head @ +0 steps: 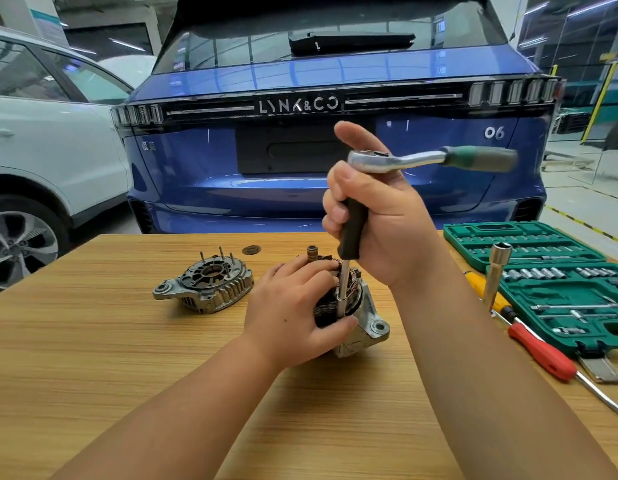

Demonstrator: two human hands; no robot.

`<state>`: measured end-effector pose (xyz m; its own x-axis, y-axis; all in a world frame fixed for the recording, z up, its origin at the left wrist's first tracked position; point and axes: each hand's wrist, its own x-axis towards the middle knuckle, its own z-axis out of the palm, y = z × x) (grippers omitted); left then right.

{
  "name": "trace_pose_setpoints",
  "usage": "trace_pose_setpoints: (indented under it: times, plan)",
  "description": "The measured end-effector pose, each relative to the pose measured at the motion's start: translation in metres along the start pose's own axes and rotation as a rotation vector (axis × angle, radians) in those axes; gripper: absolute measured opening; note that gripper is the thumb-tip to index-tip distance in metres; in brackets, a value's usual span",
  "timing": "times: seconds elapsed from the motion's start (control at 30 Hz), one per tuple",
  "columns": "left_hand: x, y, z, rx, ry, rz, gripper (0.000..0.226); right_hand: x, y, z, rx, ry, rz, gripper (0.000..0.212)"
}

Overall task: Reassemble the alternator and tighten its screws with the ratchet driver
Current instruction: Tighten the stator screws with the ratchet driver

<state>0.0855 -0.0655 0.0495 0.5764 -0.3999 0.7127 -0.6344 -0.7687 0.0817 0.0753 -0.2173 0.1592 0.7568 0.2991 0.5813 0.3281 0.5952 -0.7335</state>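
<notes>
The alternator body [368, 322], with copper windings and a shaft sticking up, stands in the middle of the wooden table [93, 341]. My left hand [293, 306] grips its near side. My right hand [373, 220] grips the black handle of an upright driver whose steel shaft and socket [342, 292] point down onto the alternator's rim. A ratchet wrench [432, 159] with a green handle sits crosswise on top of the driver, its head under my thumb. The alternator's rear housing [205, 284], with studs pointing up, lies apart on the left.
An open green socket set case [549, 271] lies at the right with a tall socket [496, 271] standing by it. A red-handled screwdriver [542, 353] and a yellow-handled one [480, 284] lie beside the case. A blue car [300, 105] and a white car [41, 133] stand behind the table.
</notes>
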Motion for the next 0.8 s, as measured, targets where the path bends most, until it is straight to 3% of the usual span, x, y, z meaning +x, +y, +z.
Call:
trace_pose_setpoints:
  times: [0.1,0.17,0.3,0.37,0.57,0.73,0.8]
  plan:
    - [0.0,-0.001,0.001,0.01,0.005,0.012,0.048,-0.001,0.008,0.008,-0.283,-0.034,-0.155,0.035]
    - [0.0,0.0,0.001,0.018,0.011,0.016,0.049,0.001,0.012,0.011,-0.341,-0.028,-0.162,0.039]
    - [0.0,0.0,0.0,0.013,0.011,0.012,0.044,0.001,0.011,0.004,-0.062,-0.146,-0.084,0.042]
    - [0.0,0.0,0.0,0.008,0.003,0.005,0.044,0.002,0.009,0.0,0.064,-0.175,-0.036,0.062]
    - [0.0,0.001,0.0,0.006,-0.008,-0.002,0.046,0.003,0.008,0.0,0.067,-0.148,-0.004,0.071]
    - [-0.001,0.0,0.001,0.02,-0.014,-0.008,0.047,0.006,0.009,0.011,-0.24,0.239,-0.045,0.021]
    - [0.0,0.001,0.001,0.025,-0.011,-0.002,0.047,0.008,0.009,0.01,-0.29,0.31,0.002,0.013]
